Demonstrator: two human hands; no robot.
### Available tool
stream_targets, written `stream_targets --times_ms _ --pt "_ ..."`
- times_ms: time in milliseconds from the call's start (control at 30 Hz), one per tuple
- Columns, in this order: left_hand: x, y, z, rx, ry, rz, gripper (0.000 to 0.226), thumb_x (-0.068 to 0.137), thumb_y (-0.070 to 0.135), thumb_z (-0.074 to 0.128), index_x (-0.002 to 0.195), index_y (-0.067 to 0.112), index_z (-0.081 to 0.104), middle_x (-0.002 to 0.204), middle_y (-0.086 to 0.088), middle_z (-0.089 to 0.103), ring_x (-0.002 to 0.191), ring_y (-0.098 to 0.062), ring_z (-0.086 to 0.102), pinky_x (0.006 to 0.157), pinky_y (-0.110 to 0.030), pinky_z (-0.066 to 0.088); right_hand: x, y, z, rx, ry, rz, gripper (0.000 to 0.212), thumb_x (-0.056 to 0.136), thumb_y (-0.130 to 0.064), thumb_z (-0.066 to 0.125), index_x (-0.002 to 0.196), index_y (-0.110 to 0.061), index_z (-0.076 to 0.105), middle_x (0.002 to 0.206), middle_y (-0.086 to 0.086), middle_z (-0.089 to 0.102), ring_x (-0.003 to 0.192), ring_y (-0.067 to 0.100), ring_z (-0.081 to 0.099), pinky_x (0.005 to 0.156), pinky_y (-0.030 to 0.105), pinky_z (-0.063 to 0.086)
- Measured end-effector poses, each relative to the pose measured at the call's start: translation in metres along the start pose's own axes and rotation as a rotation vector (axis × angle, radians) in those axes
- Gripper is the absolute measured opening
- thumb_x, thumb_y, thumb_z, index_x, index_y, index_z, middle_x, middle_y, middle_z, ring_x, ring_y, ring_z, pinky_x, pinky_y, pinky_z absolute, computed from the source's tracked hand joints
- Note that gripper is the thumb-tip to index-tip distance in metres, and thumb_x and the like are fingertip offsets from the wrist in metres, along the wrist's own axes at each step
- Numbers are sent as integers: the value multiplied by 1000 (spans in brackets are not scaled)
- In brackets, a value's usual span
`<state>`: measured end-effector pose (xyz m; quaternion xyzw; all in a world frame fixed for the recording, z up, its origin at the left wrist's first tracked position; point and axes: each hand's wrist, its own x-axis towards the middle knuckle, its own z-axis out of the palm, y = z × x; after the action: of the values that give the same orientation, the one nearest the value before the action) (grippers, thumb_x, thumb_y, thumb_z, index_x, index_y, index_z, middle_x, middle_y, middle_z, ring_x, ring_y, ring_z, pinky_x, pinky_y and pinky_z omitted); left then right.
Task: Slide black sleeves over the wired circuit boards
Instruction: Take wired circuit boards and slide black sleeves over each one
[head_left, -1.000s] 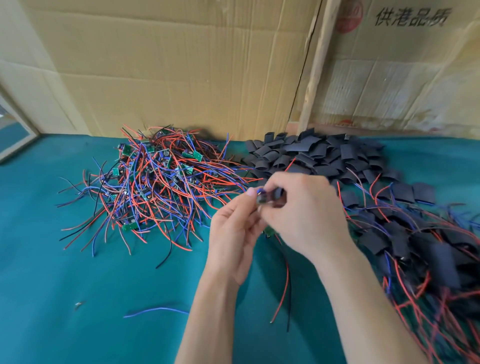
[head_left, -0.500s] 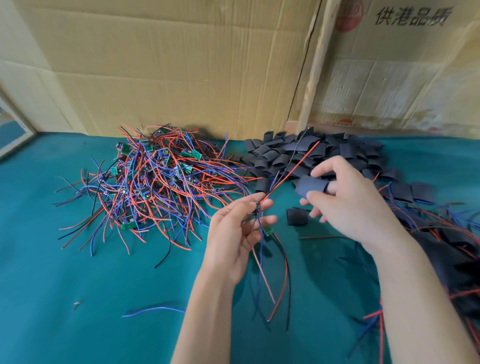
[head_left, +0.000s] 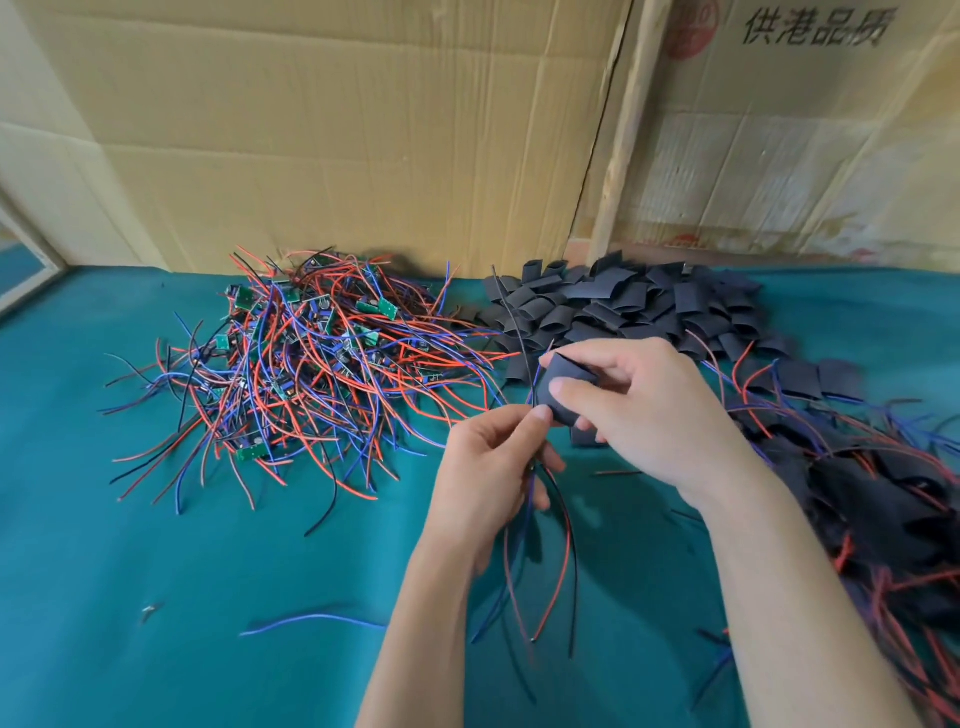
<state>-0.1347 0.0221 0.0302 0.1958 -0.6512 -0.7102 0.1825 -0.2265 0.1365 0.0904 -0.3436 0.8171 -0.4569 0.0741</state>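
Fingers of the left hand pinch the wired board's leads; a black sleeve is pinched by the right hand beside them. Threading is judged next: mouth aligned, leads fed through.

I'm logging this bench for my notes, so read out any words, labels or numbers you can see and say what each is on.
"供港品质", dark characters printed on the cardboard box at the upper right; the last character is partly cut by the fold.
Red round stamp on the same box: too blurred to read.
Green circuit boards in the wire pile: any markings are too small to read.
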Motion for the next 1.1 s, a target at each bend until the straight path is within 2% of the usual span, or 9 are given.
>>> stream_targets --times_ms 167,233,333,400,567,633,767,867,1100 --pt "-3 4 2 -76 -19 17 22 104 21 53 90 17 70 72 -3 69 51 -13 62 38 -17 29 2 1 1 102 106 33 30 68 -30 57 89 -36 77 73 -2 74 64 30 63 62 40 56" --pt "-4 5 2 -111 -43 10 25 105 23 51 93 18 72 74 -3 70 61 -14 64 43 -19 35 2 1 0 152 140 38 32 68 -26 58 91 -31 79 80 -5 77 63 20 67 61 36 57" --pt "-5 6 1 -141 -77 30 29 103 23 54 85 22 77 75 -1 70 71 -13 62 60 -21 44 0 2 -8 342 98 28 28 77 -9 66 98 -25 79 88 -5 79 54 5 61 50 17 46" --pt "-5 5 0 -170 -82 36 24 99 22 60 83 23 77 75 -3 70 72 -13 61 68 -26 43 -2 3 -13 419 12 2 27 79 -5 77 102 -19 78 90 0 79 54 10 58 49 18 44" --pt "-4 5 -6 -292 -65 7 16 79 31 69 84 19 78 73 -6 69 67 -13 63 59 -18 44 -3 1 -13 520 -61 -36 44 64 -27 88 105 -13 77 92 10 77 62 21 61 56 26 51" --pt "-2 4 -7 -326 -26 -8 13 77 29 72 82 19 79 71 -6 69 65 -12 62 59 -17 44 -3 0 -16 558 29 -65 42 63 -27 90 100 -12 79 84 8 77 60 20 64 55 25 52" --pt "0 3 -7 -248 53 29 13 87 14 71 79 18 80 72 -8 71 67 -14 62 62 -22 40 -1 4 -31 632 404 -64 6 79 -15 85 81 -19 81 68 0 73 51 13 63 48 21 50" --pt "0 2 -5 -159 69 56 17 88 12 70 77 20 80 70 -7 72 67 -12 63 58 -18 40 -3 8 -43 624 659 -23 12 81 -20 84 72 -23 79 57 -3 69 46 12 59 46 22 48" --pt "0 0 -2 -79 81 72 15 88 12 73 76 18 79 68 -7 72 66 -13 63 54 -14 40 -3 -4 -38 480 768 -132 7 80 -24 84 79 -23 77 61 -3 71 47 14 63 46 24 46"
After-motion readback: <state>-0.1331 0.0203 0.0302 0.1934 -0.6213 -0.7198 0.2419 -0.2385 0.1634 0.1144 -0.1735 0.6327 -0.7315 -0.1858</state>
